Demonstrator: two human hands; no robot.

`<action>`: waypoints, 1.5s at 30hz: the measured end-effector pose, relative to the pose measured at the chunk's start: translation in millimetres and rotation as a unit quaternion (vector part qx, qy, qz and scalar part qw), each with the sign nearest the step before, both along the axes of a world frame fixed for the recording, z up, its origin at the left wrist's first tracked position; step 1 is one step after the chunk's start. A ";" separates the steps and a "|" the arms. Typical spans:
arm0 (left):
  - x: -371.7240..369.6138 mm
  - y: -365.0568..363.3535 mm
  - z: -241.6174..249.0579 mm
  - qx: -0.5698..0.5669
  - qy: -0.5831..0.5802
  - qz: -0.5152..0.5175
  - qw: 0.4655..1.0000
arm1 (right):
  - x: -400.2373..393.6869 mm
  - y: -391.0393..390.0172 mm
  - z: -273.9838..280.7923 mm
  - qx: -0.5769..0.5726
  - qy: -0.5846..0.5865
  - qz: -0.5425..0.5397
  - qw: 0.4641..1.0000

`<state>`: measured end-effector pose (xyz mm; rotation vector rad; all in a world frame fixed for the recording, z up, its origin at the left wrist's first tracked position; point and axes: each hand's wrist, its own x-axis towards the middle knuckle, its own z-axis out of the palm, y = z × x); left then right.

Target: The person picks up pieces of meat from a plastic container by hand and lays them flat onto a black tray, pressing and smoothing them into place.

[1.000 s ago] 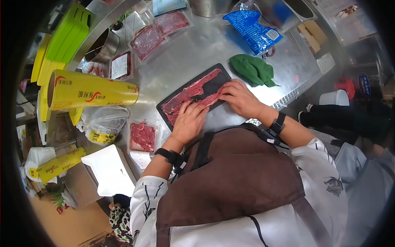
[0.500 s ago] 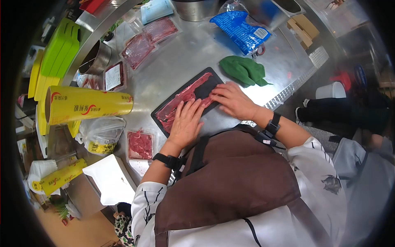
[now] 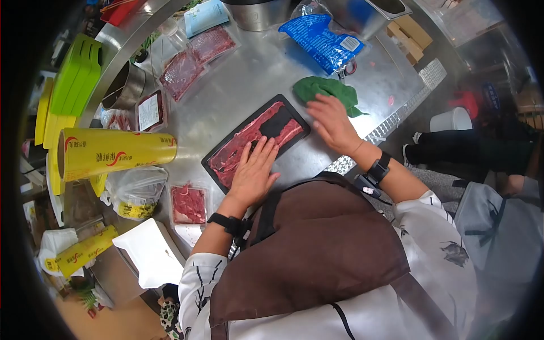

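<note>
A black tray (image 3: 298, 117) lies at a slant on the steel table in front of me, with raw meat slices (image 3: 235, 148) spread along it. Bare black tray shows in a gap among the slices. My left hand (image 3: 254, 170) rests over the tray's near side, its fingers stretched out on the meat. Off the tray's right end, my right hand (image 3: 334, 123) is raised with its fingers apart and nothing in them. Its fingertips overlap the lower edge of a crumpled green cloth (image 3: 326, 88) in this view.
A big yellow roll (image 3: 119, 154) and a small meat pack (image 3: 189, 205) sit left of the tray. Vacuum-packed meat (image 3: 181, 75) and a labelled pack (image 3: 151, 111) lie behind. A blue bag (image 3: 323, 42), scissors (image 3: 349, 68) and a steel pot (image 3: 255, 14) stand farther back.
My right hand has come off the meat and moved right, toward the green cloth. The slices at the tray's right end now show. My left hand stays on the meat.
</note>
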<state>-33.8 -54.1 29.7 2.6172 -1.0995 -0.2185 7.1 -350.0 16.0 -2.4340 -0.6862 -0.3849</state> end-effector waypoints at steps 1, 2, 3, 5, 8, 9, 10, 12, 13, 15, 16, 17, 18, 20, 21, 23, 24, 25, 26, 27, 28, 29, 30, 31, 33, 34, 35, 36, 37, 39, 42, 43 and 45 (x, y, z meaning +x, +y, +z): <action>0.0 0.0 -3.6 0.007 0.003 -0.007 1.000 | -1.0 0.3 0.0 -0.023 0.009 0.033 0.999; 0.0 0.5 -6.2 0.009 0.007 -0.006 1.000 | -2.6 2.4 -0.5 -0.035 0.015 0.052 0.998; 0.1 0.7 -7.6 0.011 0.011 -0.005 1.000 | -5.0 6.7 -0.3 -0.047 0.022 0.070 0.996; 0.5 0.4 -8.6 0.012 0.024 -0.005 1.000 | -8.2 9.6 -2.0 -0.070 0.035 0.096 0.992; 0.4 -0.7 -4.6 0.003 0.046 0.004 0.999 | -9.9 12.3 -1.7 -0.092 0.041 0.089 0.991; 0.4 -1.9 -4.3 -0.005 0.048 0.007 0.999 | -10.2 13.6 -1.1 -0.083 0.044 0.087 0.992; -0.3 -0.2 -3.5 -0.011 0.049 0.016 0.999 | -9.0 14.2 -0.4 -0.072 0.030 0.092 0.993; 0.9 6.0 -2.9 -0.048 0.049 0.025 0.997 | -6.2 16.6 1.3 -0.042 0.026 0.083 0.995; 0.6 11.8 -2.3 -0.081 0.039 0.044 0.995 | -5.6 18.0 3.0 -0.012 0.017 0.070 0.997; -4.4 35.4 5.7 -0.154 -0.028 0.128 0.979 | -3.5 24.0 16.5 0.001 0.005 0.049 0.999; -7.7 48.0 6.7 -0.170 -0.056 0.170 0.969 | -1.9 26.8 19.5 0.006 -0.005 0.041 0.999; -14.0 63.3 9.0 -0.196 -0.084 0.233 0.949 | -0.9 30.5 23.2 0.007 -0.006 0.043 0.999; -23.3 80.0 14.6 -0.200 -0.104 0.302 0.926 | 0.7 34.8 27.1 0.006 -0.007 0.041 0.999; -46.6 118.7 5.2 -0.157 -0.175 0.401 0.885 | 4.8 47.9 30.0 0.013 -0.006 0.055 0.998; -60.6 137.8 -7.8 -0.142 -0.169 0.453 0.864 | 5.8 55.2 31.5 0.015 -0.004 0.062 0.998; -80.8 161.3 -10.7 -0.089 -0.113 0.524 0.839 | 9.1 72.9 31.2 0.014 -0.017 0.089 0.996; -87.6 168.7 -13.8 -0.057 -0.107 0.548 0.827 | 10.5 83.5 31.6 0.015 -0.023 0.102 0.994; -89.7 174.4 -17.5 -0.065 -0.115 0.544 0.829 | 10.8 95.0 33.5 0.027 -0.014 0.115 0.993; -87.7 180.9 -21.3 -0.073 -0.123 0.539 0.830 | 11.0 105.5 34.7 0.026 -0.015 0.132 0.991; -84.4 186.0 -23.9 -0.081 -0.132 0.532 0.832 | 11.5 115.1 35.4 0.024 -0.017 0.149 0.988; -81.1 188.8 -26.3 -0.078 -0.136 0.519 0.840 | 11.7 124.0 36.7 0.022 -0.019 0.164 0.986; -76.4 190.2 -28.5 -0.076 -0.141 0.504 0.849 | 11.8 132.9 39.0 0.027 -0.017 0.176 0.984; -71.8 191.4 -29.9 -0.074 -0.146 0.489 0.857 | 11.9 139.9 40.9 0.026 -0.017 0.183 0.983; -67.7 193.7 -31.0 -0.076 -0.142 0.487 0.859 | 11.5 145.5 42.7 0.024 -0.017 0.189 0.982; -62.8 198.2 -32.5 -0.081 -0.132 0.479 0.864 | 10.3 152.4 44.8 0.026 -0.016 0.195 0.980; -62.7 201.3 -32.3 -0.079 -0.119 0.470 0.871 | 9.1 152.3 43.5 0.021 -0.014 0.192 0.981; -62.3 206.7 -30.7 -0.076 -0.107 0.461 0.878 | 8.5 152.7 41.2 0.018 -0.014 0.189 0.982; -61.3 210.3 -28.3 -0.070 -0.095 0.452 0.884 | 7.9 153.6 39.5 0.016 -0.013 0.187 0.982; -62.2 210.9 -26.7 -0.084 -0.098 0.447 0.885 | 6.6 153.1 38.9 0.013 -0.009 0.184 0.983; -64.0 216.8 -23.6 -0.104 -0.117 0.409 0.899 | 3.5 150.3 40.3 0.008 0.001 0.178 0.984; -67.7 217.2 -24.1 -0.300 0.001 0.504 0.810 | 1.8 145.7 44.7 0.014 -0.006 0.168 0.986; -68.4 215.1 -24.1 -0.386 0.066 0.548 0.740 | 1.3 144.7 46.2 0.017 -0.012 0.166 0.986; -68.6 212.2 -12.1 -0.501 0.128 0.521 0.680 | -0.6 147.2 44.3 0.063 0.044 0.165 0.983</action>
